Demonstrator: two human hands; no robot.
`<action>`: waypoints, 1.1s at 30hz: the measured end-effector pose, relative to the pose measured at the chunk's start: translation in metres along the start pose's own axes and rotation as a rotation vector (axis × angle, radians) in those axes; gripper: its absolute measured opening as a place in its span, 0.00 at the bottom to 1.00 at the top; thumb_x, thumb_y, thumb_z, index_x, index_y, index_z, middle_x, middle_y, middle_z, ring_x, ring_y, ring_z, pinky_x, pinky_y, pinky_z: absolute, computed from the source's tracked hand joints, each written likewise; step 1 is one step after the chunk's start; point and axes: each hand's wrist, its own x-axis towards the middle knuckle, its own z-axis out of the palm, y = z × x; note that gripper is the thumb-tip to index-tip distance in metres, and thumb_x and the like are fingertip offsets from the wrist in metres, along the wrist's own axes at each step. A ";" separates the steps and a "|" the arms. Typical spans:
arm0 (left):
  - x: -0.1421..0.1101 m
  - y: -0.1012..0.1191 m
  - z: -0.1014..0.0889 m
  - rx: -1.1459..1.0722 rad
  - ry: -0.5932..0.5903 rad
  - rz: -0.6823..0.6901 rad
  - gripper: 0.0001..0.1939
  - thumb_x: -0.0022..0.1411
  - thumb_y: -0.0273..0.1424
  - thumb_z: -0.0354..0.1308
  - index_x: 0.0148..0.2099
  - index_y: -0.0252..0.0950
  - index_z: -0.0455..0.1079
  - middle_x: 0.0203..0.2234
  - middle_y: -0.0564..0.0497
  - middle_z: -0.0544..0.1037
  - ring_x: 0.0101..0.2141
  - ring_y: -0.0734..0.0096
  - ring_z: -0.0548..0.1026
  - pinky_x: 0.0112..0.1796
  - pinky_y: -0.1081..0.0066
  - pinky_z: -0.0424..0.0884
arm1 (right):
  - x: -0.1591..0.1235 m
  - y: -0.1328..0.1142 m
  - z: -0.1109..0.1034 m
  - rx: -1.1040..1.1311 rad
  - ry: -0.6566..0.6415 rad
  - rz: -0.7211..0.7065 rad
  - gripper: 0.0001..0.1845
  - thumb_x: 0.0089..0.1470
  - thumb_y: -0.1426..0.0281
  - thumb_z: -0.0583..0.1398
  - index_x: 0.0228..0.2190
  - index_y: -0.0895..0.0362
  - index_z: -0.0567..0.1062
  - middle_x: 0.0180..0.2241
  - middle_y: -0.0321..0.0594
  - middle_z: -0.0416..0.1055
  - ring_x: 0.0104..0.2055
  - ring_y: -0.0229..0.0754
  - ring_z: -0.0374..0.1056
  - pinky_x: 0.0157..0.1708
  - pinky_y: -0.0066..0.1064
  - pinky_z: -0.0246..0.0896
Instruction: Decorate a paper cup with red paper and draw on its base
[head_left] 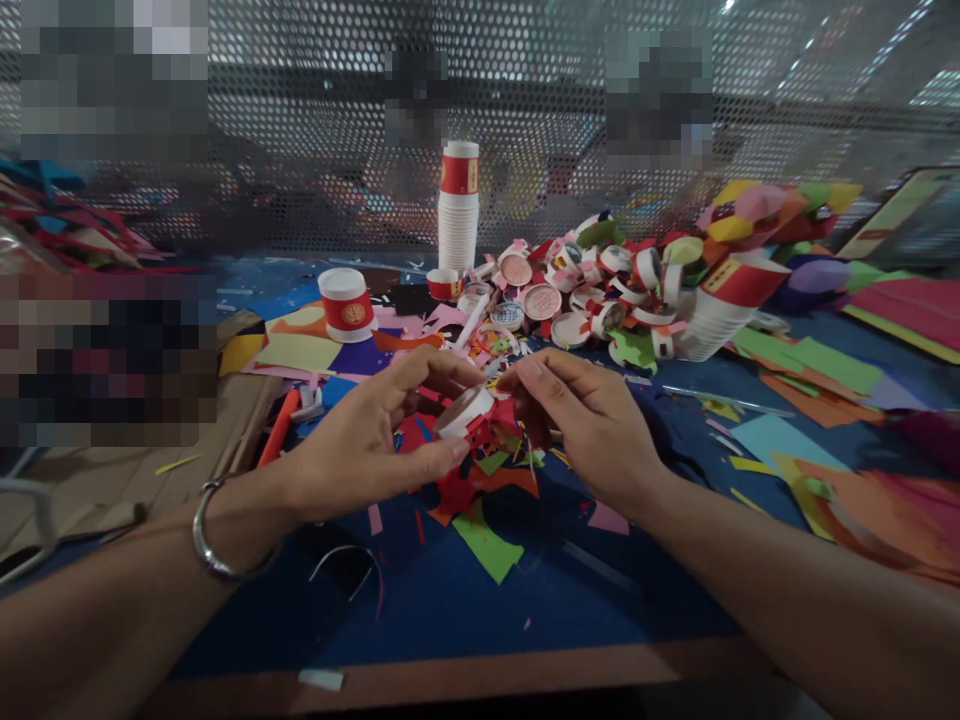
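Observation:
My left hand [409, 425] is wrapped around a cut-off paper cup base [463, 412], white with red strips hanging at its edge. The thumb lies along its near side and the fingers curl over the far side. At the cup piece's right edge, my right hand [574, 405] has thumb and forefinger pressed together. Whatever is in that pinch is too small to name. Below both hands lie red, orange and green paper scraps [487, 540] on the blue tabletop [450, 610].
A tall stack of paper cups [457, 215] stands at the back, near a single red-and-white cup [346, 305]. Many cut cup pieces [541, 301] are heaped right of it, beside a leaning cup stack [727, 305]. Coloured paper sheets [847, 490] lie at right, an orange-red marker-like stick [279, 427] at left.

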 end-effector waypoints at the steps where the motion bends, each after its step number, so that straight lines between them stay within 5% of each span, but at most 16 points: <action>1: -0.001 0.000 0.001 0.045 0.020 0.029 0.21 0.62 0.28 0.67 0.56 0.39 0.70 0.52 0.46 0.74 0.53 0.60 0.72 0.56 0.65 0.68 | 0.000 0.000 0.000 0.003 0.002 0.008 0.23 0.64 0.51 0.59 0.26 0.54 0.69 0.21 0.32 0.65 0.20 0.33 0.60 0.19 0.28 0.54; 7: 0.000 -0.001 0.004 0.174 0.168 0.158 0.26 0.54 0.23 0.70 0.55 0.39 0.71 0.51 0.44 0.74 0.53 0.55 0.72 0.56 0.60 0.67 | 0.000 0.000 0.000 0.024 -0.002 0.008 0.22 0.64 0.51 0.60 0.27 0.54 0.70 0.22 0.33 0.67 0.20 0.32 0.61 0.20 0.27 0.57; 15: -0.003 -0.002 0.004 0.184 0.176 0.197 0.33 0.50 0.18 0.70 0.56 0.48 0.70 0.53 0.52 0.72 0.54 0.60 0.70 0.59 0.63 0.63 | 0.002 0.002 -0.001 -0.029 -0.030 -0.040 0.23 0.65 0.53 0.60 0.24 0.55 0.70 0.19 0.31 0.63 0.21 0.32 0.58 0.21 0.28 0.55; 19: 0.005 0.003 0.003 -0.115 0.312 0.031 0.26 0.52 0.22 0.69 0.52 0.43 0.70 0.48 0.53 0.74 0.52 0.63 0.71 0.51 0.69 0.68 | 0.003 0.002 -0.003 -0.095 -0.039 -0.043 0.21 0.66 0.55 0.60 0.26 0.55 0.71 0.21 0.31 0.64 0.22 0.32 0.59 0.23 0.28 0.54; 24: 0.024 0.004 -0.011 -0.671 0.405 -0.374 0.11 0.58 0.24 0.51 0.42 0.32 0.71 0.34 0.47 0.80 0.35 0.66 0.75 0.40 0.66 0.74 | 0.001 0.005 -0.001 -0.306 -0.208 -0.076 0.14 0.65 0.61 0.61 0.30 0.56 0.74 0.25 0.33 0.68 0.24 0.34 0.60 0.24 0.29 0.54; 29: 0.030 0.002 -0.016 -0.739 0.454 -0.494 0.10 0.62 0.25 0.49 0.43 0.31 0.71 0.34 0.46 0.83 0.37 0.64 0.79 0.39 0.65 0.77 | -0.006 0.009 0.006 -0.491 -0.420 -0.235 0.04 0.62 0.70 0.62 0.36 0.58 0.77 0.32 0.38 0.74 0.33 0.38 0.68 0.34 0.30 0.61; 33: 0.031 0.000 -0.013 -0.687 0.508 -0.492 0.15 0.65 0.24 0.44 0.41 0.30 0.72 0.34 0.44 0.82 0.34 0.64 0.79 0.34 0.65 0.78 | -0.008 0.012 0.012 -0.619 -0.504 -0.349 0.07 0.63 0.72 0.61 0.41 0.61 0.78 0.37 0.43 0.75 0.36 0.40 0.69 0.37 0.31 0.62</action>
